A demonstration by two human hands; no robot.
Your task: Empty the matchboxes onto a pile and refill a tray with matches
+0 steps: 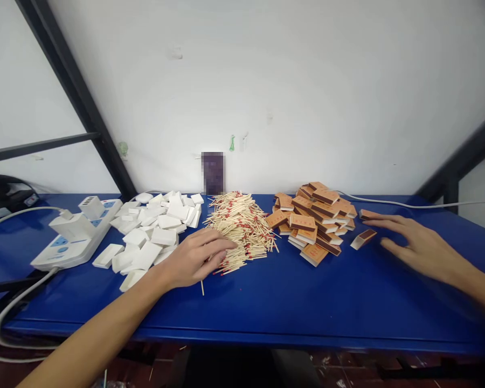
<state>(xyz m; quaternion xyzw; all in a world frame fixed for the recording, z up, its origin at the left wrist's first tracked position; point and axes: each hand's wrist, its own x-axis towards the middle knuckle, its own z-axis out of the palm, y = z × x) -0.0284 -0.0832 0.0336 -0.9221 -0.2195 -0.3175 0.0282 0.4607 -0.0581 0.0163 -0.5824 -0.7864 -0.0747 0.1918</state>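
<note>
A heap of red-tipped matches (246, 226) lies mid-table. My left hand (200, 256) rests at its left edge, fingers curled together over the nearest matches; whether it grips any is hidden. Right of the heap is a pile of orange matchbox sleeves (313, 218). My right hand (416, 248) is farther right, thumb and fingers apart, its fingertips at a matchbox (371, 214) near the back. Another sleeve (364, 238) lies tilted just left of the right thumb. White inner trays (161, 218) are piled behind and left of my left hand.
A white power strip (75, 242) with plugs and cables lies at the left of the blue table (286, 307). A dark blurred rectangle (213, 173) stands against the wall. A black object (6, 196) sits far left; a white cable runs along the back right.
</note>
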